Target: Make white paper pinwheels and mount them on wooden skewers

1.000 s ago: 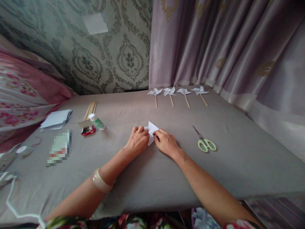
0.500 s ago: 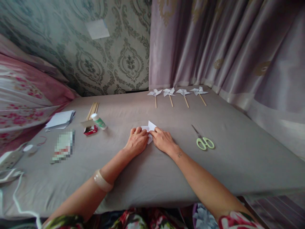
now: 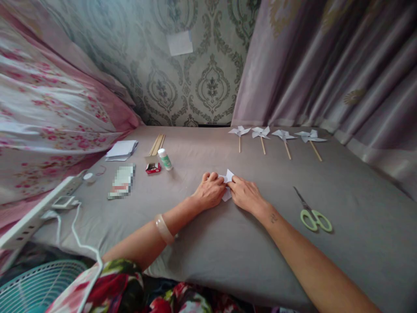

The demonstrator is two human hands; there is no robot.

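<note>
A small white paper pinwheel (image 3: 229,175) lies on the grey cloth in front of me, its pointed blades showing above and below my fingers. My left hand (image 3: 210,190) is closed with curled fingers on its left side. From the right, my right hand (image 3: 245,192) presses its fingers onto the pinwheel's centre and right edge. The two hands nearly meet, so the middle of the paper is hidden. No stick shows on this piece. Green-handled scissors (image 3: 313,216) lie apart, to the right of my right hand.
Several finished pinwheels on sticks (image 3: 261,133) lie in a row at the back right. Left of my hands are a glue stick (image 3: 164,159), a small red box (image 3: 153,168), wooden sticks (image 3: 157,144) and stacked paper (image 3: 121,150). A power strip (image 3: 39,213) with cables runs along the left edge.
My view has turned to the left, so everything sits further right and a blue-green basket-like grille appears at lower left. Both hands stay on the paper pinwheel with little visible shift.
</note>
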